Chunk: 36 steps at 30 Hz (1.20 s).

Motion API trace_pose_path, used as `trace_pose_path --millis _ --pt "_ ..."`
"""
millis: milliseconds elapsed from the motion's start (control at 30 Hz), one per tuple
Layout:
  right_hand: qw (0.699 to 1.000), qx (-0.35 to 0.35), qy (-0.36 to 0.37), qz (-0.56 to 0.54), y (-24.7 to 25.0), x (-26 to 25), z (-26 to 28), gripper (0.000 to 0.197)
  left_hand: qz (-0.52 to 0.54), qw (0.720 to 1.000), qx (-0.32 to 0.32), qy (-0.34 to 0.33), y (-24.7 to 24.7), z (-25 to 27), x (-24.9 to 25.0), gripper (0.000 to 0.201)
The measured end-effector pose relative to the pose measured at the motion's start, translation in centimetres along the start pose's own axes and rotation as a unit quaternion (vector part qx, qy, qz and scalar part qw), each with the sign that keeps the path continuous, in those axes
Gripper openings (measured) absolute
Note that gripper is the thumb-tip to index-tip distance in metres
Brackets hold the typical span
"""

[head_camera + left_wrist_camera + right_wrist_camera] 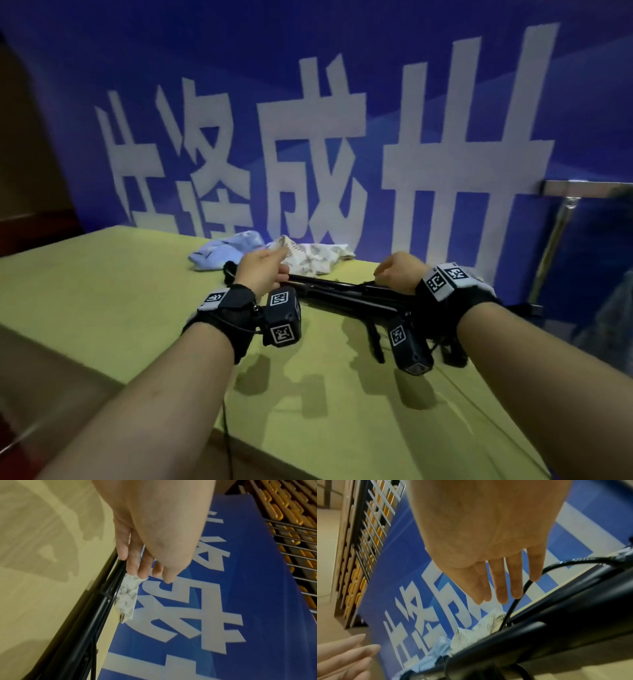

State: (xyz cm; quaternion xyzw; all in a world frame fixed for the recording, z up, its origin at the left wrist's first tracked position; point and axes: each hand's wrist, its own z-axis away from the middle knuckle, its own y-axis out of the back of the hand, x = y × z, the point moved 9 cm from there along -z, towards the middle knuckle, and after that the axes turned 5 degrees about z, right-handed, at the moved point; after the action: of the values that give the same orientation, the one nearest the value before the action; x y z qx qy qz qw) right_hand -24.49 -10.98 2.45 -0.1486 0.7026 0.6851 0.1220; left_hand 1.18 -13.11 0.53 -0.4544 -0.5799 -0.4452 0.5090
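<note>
Nearest you, the black folded metal tripod (342, 298) lay across the yellow-green tabletop (102, 291). Your right hand (399, 275) hung just above it, fingers straight and loose, holding nothing, with a thin black cable (515, 604) just beside them. Your left hand (262, 274) reached over the tripod's left end, fingers straight. Their tips touched a corner of the white leaf-printed cloth (315, 257) without pinching it. That cloth lay just beyond the tripod, its near edge seemingly against it. Dragging it back could have snagged it on the legs or shifted the tripod, and a loose right finger might have hooked the cable. The crumpled light-blue cloth (222, 253), beyond the tripod's left end, sat so close that it could have been pulled along. You had two hands, one tripod, one cable in view, two cloths, one table, and one blue banner with white characters (308, 137) farthest beyond the tripod.
</note>
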Motion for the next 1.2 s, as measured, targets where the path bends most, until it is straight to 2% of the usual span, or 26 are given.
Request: trace_pose_path --millis 133,233,367,567,733,833,900,1033,1200 --pt "0.995 -0.046 -0.03 0.085 -3.2 -0.6 -1.4 0.028 0.015 0.998 0.009 0.053 1.9 -1.6 -3.8 0.028" --pt "0.987 -0.089 -0.046 0.122 -4.9 0.1 -1.8 0.03 0.073 0.993 0.023 0.092 0.9 -1.9 -5.9 0.023" --pt "0.982 -0.133 -0.059 0.119 -6.6 1.2 -2.0 0.038 0.094 0.988 0.017 0.118 -1.7 -2.6 -8.2 0.032" --pt "0.988 -0.131 -0.039 0.071 -7.1 0.8 -2.6 0.037 0.136 0.979 0.096 0.114 -1.4 -3.8 -9.8 0.033" --pt "0.996 -0.08 -0.034 0.035 -6.2 -0.1 -2.7 0.033 0.219 0.953 0.182 0.102 1.9 -4.7 -10.5 0.063" --pt "0.997 -0.053 -0.019 0.046 -5.9 -0.7 -2.8 0.035 0.247 0.937 0.233 0.086 3.6 -4.4 -10.4 0.098" --pt "0.998 -0.04 -0.017 0.046 -5.9 -0.8 -2.8 0.033 0.264 0.932 0.234 0.084 4.0 -4.4 -10.2 0.114" --pt "0.998 -0.02 -0.011 0.052 -5.6 -1.3 -3.2 0.033 0.28 0.933 0.207 0.094 3.4 -4.3 -10.1 0.098" --pt "0.997 -0.057 0.015 0.04 -6.2 -2.7 -3.6 0.044 0.251 0.952 0.141 0.105 1.3 -3.6 -9.6 0.091"
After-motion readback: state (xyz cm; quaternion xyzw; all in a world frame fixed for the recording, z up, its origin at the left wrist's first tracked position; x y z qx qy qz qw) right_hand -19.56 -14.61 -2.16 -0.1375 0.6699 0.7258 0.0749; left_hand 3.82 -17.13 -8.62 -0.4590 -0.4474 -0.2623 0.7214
